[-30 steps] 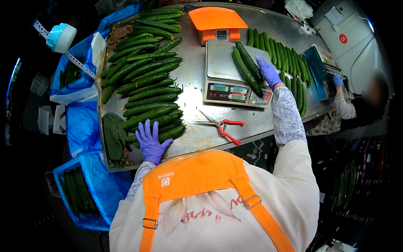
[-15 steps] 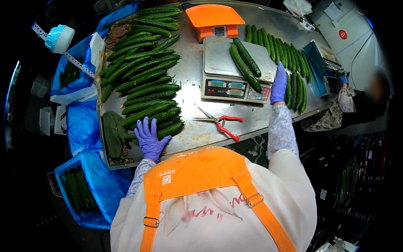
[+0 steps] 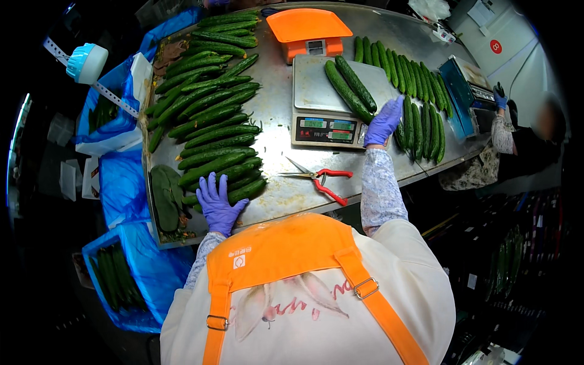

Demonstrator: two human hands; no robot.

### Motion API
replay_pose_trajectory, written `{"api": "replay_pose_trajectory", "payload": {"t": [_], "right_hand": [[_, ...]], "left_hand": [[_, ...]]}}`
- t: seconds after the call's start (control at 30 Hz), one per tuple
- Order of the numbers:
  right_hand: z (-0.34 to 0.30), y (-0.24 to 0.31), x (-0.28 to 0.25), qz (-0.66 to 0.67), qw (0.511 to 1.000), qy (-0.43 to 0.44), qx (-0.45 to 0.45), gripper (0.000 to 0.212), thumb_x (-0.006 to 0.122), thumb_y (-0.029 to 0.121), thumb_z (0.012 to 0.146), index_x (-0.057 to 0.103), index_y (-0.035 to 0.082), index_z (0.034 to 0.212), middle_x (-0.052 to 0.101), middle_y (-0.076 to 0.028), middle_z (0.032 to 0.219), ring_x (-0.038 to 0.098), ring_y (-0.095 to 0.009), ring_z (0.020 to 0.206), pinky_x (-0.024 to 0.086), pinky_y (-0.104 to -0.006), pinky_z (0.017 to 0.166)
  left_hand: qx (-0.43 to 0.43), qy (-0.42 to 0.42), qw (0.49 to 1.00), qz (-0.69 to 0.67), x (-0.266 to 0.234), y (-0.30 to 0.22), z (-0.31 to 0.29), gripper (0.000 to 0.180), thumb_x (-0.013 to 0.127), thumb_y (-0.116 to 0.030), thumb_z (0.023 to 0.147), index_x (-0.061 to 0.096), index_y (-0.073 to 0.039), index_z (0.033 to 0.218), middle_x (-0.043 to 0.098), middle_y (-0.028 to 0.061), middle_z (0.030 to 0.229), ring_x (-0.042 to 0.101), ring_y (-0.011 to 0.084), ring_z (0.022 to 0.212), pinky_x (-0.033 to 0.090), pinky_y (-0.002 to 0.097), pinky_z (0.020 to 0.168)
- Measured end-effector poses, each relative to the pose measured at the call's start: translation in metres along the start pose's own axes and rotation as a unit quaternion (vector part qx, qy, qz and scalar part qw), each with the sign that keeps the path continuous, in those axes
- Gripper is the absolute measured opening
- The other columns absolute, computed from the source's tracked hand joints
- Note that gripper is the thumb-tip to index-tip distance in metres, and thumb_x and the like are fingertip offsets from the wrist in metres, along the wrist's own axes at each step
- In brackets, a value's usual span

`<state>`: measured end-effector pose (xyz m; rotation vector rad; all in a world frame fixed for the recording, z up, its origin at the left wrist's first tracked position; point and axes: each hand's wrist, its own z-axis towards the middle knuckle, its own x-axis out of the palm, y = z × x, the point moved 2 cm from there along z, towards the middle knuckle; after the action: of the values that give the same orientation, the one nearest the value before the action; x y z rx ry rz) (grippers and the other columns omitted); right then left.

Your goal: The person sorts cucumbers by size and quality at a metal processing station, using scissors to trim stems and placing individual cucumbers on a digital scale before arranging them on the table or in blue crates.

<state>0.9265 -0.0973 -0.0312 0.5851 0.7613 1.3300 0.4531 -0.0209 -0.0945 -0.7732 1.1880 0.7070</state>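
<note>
My left hand, in a purple glove, lies flat with fingers spread on the nearest cucumbers of a large pile on the left of the steel table. My right hand, also gloved, is at the right edge of a steel scale, beside the near end of two cucumbers lying on its plate. Its fingers hide whether it grips one. A row of cucumbers lies just to its right.
Red-handled scissors lie open near the front edge. An orange scale stands at the back. Blue-lined crates with cucumbers stand to the left. A co-worker's gloved hand works by a blue tray at the right.
My right hand left the cucumbers on the scale, went right to the row, and is back at the scale's right edge. My left hand has stayed on the pile.
</note>
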Motion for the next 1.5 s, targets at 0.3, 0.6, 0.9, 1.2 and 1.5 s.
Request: {"api": "replay_pose_trajectory", "payload": {"t": [0.3, 0.6, 0.9, 1.2, 1.5], "right_hand": [[0.021, -0.043, -0.065, 0.095, 0.99, -0.035, 0.095, 0.053, 0.04, 0.04, 0.104, 0.052, -0.003, 0.132, 0.056, -0.015, 0.132, 0.052, -0.024, 0.123, 0.035, -0.0362, 0.109], [0.018, -0.046, -0.057, 0.159, 0.974, 0.066, 0.145, 0.046, 0.047, 0.035, 0.102, 0.058, -0.003, 0.125, 0.063, -0.012, 0.119, 0.058, -0.02, 0.108, 0.043, -0.0327, 0.1], [0.045, 0.031, 0.018, -0.134, 0.878, 0.455, 0.059, 0.087, 0.07, 0.057, 0.077, 0.043, 0.008, 0.143, 0.057, -0.025, 0.124, 0.057, -0.032, 0.114, 0.045, -0.0403, 0.097], [0.047, 0.053, 0.029, -0.115, 0.766, 0.626, 0.093, 0.094, 0.079, 0.029, 0.069, 0.034, 0.013, 0.15, 0.057, -0.024, 0.126, 0.059, -0.03, 0.111, 0.047, -0.0375, 0.094], [-0.056, 0.187, -0.043, 0.096, 0.717, 0.684, -0.094, 0.082, 0.078, 0.027, 0.07, 0.043, 0.022, 0.144, 0.052, -0.021, 0.117, 0.056, -0.035, 0.109, 0.047, -0.0383, 0.093]], "left_hand": [[0.014, -0.009, 1.0, 0.015, -0.002, -0.001, -0.001, 0.1, 0.071, -0.059, 0.071, 0.027, -0.015, 0.15, 0.017, 0.0142, 0.158, 0.008, 0.0388, 0.146, 0.008, 0.0564, 0.116], [0.013, -0.005, 1.0, 0.015, 0.0, 0.0, -0.001, 0.1, 0.071, -0.059, 0.071, 0.027, -0.015, 0.149, 0.017, 0.0143, 0.158, 0.008, 0.0388, 0.146, 0.009, 0.0566, 0.116], [0.017, -0.015, 0.999, -0.029, -0.011, 0.002, -0.001, 0.085, 0.07, -0.052, 0.077, 0.037, -0.013, 0.145, 0.025, 0.0134, 0.154, 0.015, 0.0377, 0.145, 0.012, 0.055, 0.115], [-0.018, -0.113, 0.929, -0.353, -0.07, -0.05, 0.042, 0.052, 0.069, -0.04, 0.087, 0.058, -0.004, 0.123, 0.05, 0.0139, 0.135, 0.043, 0.0289, 0.129, 0.034, 0.0393, 0.108], [-0.065, 0.229, 0.34, -0.91, -0.093, -0.151, 0.106, 0.076, 0.058, -0.053, 0.092, 0.029, -0.008, 0.146, 0.032, 0.021, 0.149, 0.037, 0.0358, 0.135, 0.031, 0.0502, 0.113]]}}
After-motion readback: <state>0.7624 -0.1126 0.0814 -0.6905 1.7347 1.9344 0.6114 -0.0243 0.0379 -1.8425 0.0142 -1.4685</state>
